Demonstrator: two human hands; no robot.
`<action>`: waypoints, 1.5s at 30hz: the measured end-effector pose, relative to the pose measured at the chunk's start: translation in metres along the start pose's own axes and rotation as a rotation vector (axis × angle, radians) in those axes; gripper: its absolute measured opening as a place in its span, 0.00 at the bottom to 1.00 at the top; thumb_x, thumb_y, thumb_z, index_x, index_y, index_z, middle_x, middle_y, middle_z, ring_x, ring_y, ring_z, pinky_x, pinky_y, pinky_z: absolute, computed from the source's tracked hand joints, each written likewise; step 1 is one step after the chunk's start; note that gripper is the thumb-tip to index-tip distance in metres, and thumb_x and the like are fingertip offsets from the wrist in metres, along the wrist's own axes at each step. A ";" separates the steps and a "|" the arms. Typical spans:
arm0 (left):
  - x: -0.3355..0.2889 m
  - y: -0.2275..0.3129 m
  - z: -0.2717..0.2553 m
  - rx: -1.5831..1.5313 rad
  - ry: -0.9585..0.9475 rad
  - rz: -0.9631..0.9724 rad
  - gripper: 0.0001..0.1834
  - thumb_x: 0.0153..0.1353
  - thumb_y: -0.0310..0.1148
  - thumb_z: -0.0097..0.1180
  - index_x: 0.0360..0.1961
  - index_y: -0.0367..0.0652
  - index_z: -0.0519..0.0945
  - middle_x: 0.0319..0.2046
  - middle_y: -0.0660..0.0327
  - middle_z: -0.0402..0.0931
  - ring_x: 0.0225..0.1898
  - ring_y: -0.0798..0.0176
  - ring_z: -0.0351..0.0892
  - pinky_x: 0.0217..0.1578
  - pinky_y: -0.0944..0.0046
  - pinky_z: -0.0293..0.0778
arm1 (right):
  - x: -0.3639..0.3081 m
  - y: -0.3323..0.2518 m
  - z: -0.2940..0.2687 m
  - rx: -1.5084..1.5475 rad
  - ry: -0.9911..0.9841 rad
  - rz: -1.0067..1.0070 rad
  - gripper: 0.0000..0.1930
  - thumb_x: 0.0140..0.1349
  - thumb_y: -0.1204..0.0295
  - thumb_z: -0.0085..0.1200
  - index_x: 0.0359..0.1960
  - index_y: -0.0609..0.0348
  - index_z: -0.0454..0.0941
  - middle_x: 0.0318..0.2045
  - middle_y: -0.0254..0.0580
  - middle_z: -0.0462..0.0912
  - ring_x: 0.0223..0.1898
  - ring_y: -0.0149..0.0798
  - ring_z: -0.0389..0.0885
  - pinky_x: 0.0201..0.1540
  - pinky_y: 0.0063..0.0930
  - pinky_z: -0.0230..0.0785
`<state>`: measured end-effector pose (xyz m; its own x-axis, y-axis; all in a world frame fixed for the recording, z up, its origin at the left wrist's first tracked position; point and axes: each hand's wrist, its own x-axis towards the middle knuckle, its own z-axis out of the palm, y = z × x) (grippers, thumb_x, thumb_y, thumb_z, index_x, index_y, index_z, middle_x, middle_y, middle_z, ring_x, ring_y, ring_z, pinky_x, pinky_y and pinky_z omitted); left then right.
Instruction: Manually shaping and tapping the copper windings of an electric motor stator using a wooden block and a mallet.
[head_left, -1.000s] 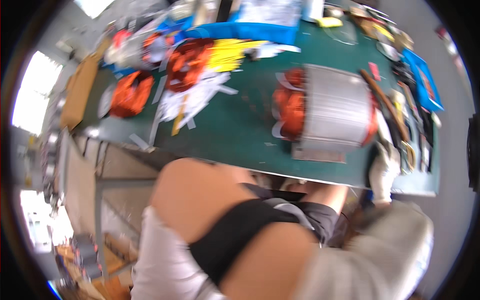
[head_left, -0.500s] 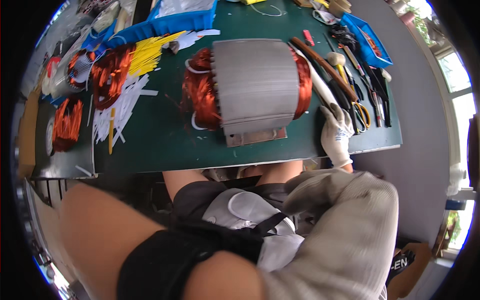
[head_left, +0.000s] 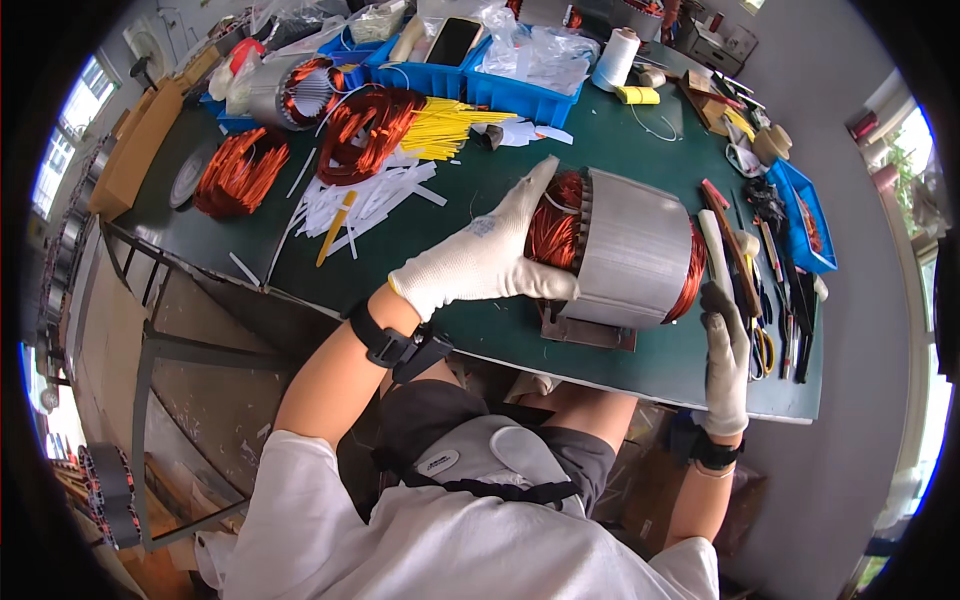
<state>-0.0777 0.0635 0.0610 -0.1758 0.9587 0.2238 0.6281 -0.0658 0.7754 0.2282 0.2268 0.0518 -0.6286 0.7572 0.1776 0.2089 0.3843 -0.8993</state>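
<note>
Fingers of left hand [head_left: 480, 262] now spread flat on copper winding end of stator [head_left: 615, 250], centre-right of frame; half second ago absent from table. Right hand [head_left: 727, 355] open, fingers together, beside stator, lower right. Stator steadied on green table [head_left: 440, 215].

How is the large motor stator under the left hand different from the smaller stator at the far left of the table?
The large stator stands near the table's front edge, with the left hand on its copper end; the smaller stator lies far back, untouched. The large one looks much bigger and sits on a metal plate. Both have a grey steel body and copper windings.
</note>
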 end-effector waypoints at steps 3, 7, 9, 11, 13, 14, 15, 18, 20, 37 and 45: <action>-0.023 -0.004 0.016 0.101 -0.059 -0.059 0.63 0.48 0.45 0.70 0.74 0.40 0.38 0.72 0.41 0.46 0.67 0.42 0.62 0.63 0.53 0.65 | -0.002 -0.010 0.038 0.277 0.031 -0.003 0.33 0.71 0.53 0.45 0.66 0.70 0.63 0.57 0.48 0.74 0.57 0.37 0.70 0.63 0.30 0.57; -0.050 -0.017 0.024 0.398 -0.053 -0.136 0.31 0.59 0.35 0.58 0.62 0.40 0.64 0.51 0.43 0.73 0.40 0.43 0.81 0.41 0.52 0.78 | 0.004 0.005 0.063 0.295 0.176 -0.044 0.29 0.74 0.53 0.43 0.63 0.67 0.66 0.46 0.38 0.76 0.44 0.29 0.69 0.53 0.23 0.60; -0.066 -0.018 0.002 0.359 -0.105 -0.163 0.15 0.63 0.34 0.52 0.50 0.42 0.76 0.35 0.49 0.81 0.33 0.49 0.83 0.35 0.54 0.77 | 0.007 -0.001 0.065 0.272 0.139 -0.110 0.27 0.72 0.51 0.44 0.57 0.65 0.70 0.44 0.35 0.77 0.44 0.27 0.69 0.50 0.24 0.61; -0.082 -0.015 -0.028 0.278 -0.058 -0.208 0.11 0.65 0.35 0.50 0.42 0.44 0.81 0.31 0.54 0.82 0.31 0.54 0.83 0.34 0.57 0.75 | 0.007 -0.002 0.060 0.283 0.092 -0.108 0.27 0.72 0.51 0.45 0.57 0.65 0.70 0.44 0.35 0.77 0.44 0.27 0.69 0.50 0.24 0.61; -0.101 -0.010 -0.059 0.232 -0.081 -0.333 0.12 0.66 0.36 0.51 0.44 0.45 0.82 0.29 0.56 0.82 0.29 0.57 0.83 0.35 0.61 0.75 | 0.008 -0.001 0.061 0.310 0.064 -0.106 0.27 0.72 0.51 0.46 0.56 0.65 0.71 0.44 0.35 0.78 0.45 0.27 0.70 0.51 0.25 0.61; -0.112 -0.003 -0.073 0.311 -0.026 -0.335 0.12 0.66 0.35 0.51 0.43 0.43 0.82 0.29 0.57 0.81 0.28 0.61 0.82 0.33 0.63 0.75 | 0.007 -0.001 0.062 0.308 0.052 -0.113 0.27 0.72 0.51 0.46 0.56 0.65 0.71 0.44 0.35 0.78 0.45 0.27 0.70 0.51 0.25 0.61; -0.120 -0.002 -0.083 0.277 0.042 -0.384 0.10 0.65 0.31 0.53 0.43 0.40 0.82 0.28 0.59 0.80 0.26 0.65 0.79 0.30 0.65 0.73 | 0.006 0.001 0.063 0.329 0.074 -0.099 0.27 0.72 0.51 0.46 0.57 0.64 0.71 0.45 0.36 0.78 0.45 0.27 0.70 0.51 0.25 0.61; -0.147 -0.005 -0.120 0.118 0.230 -0.508 0.10 0.62 0.23 0.52 0.43 0.36 0.82 0.32 0.58 0.79 0.34 0.67 0.78 0.39 0.66 0.74 | 0.007 0.007 0.071 0.409 0.138 -0.084 0.27 0.71 0.50 0.47 0.56 0.64 0.72 0.44 0.35 0.78 0.45 0.27 0.71 0.51 0.26 0.62; -0.156 -0.003 -0.138 0.786 0.502 -0.385 0.14 0.62 0.21 0.49 0.48 0.37 0.81 0.44 0.54 0.79 0.48 0.64 0.77 0.51 0.61 0.71 | 0.005 0.014 0.069 0.425 0.155 -0.058 0.28 0.71 0.49 0.48 0.56 0.63 0.72 0.45 0.35 0.78 0.46 0.27 0.72 0.51 0.25 0.63; -0.051 -0.041 -0.005 0.040 -0.111 -0.036 0.17 0.61 0.30 0.57 0.51 0.41 0.77 0.45 0.51 0.77 0.37 0.53 0.81 0.39 0.58 0.76 | 0.003 0.012 0.073 0.420 0.182 -0.091 0.30 0.69 0.48 0.49 0.58 0.63 0.70 0.45 0.35 0.79 0.45 0.27 0.73 0.49 0.24 0.63; -0.118 -0.035 -0.075 -0.022 -0.280 -0.352 0.11 0.59 0.29 0.56 0.43 0.39 0.81 0.30 0.60 0.80 0.30 0.64 0.77 0.39 0.66 0.73 | 0.004 0.027 0.068 0.421 0.154 -0.033 0.32 0.67 0.44 0.50 0.58 0.62 0.70 0.43 0.34 0.78 0.43 0.26 0.73 0.46 0.23 0.63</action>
<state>-0.1362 -0.0684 0.0517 -0.1615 0.9616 -0.2219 0.5498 0.2744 0.7889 0.1806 0.2045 0.0015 -0.5046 0.8300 0.2376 -0.1527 0.1851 -0.9708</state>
